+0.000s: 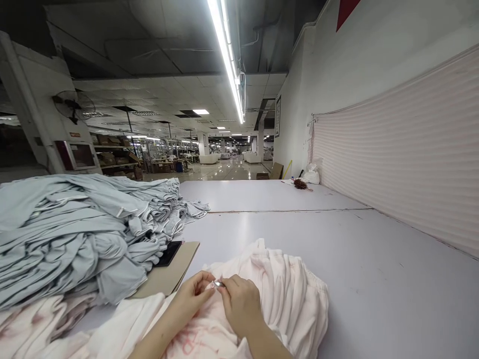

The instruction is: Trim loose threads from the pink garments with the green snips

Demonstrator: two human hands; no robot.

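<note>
My left hand (195, 294) is closed in a pinch on a bit of the pale pink garment (209, 319), which has pink lettering on it. Close beside it, my right hand (241, 301) is wrapped round a small shiny metal tool that looks like thread snips (218, 283). Only the silver tip shows; the fingers hide the rest. Both hands meet above the garment, fingertips nearly touching. Under and beyond them lies a bunched heap of pale pink clothing (288, 279) with gathered edges.
A large pile of grey-blue garments (75, 224) covers the table's left side. Next to it lie a brown cardboard sheet (172, 274) and a dark flat device (169, 253). The white table (374, 279) meets a pink-curtained wall (392, 149). A brown tangled bundle (300, 184) sits at the far edge.
</note>
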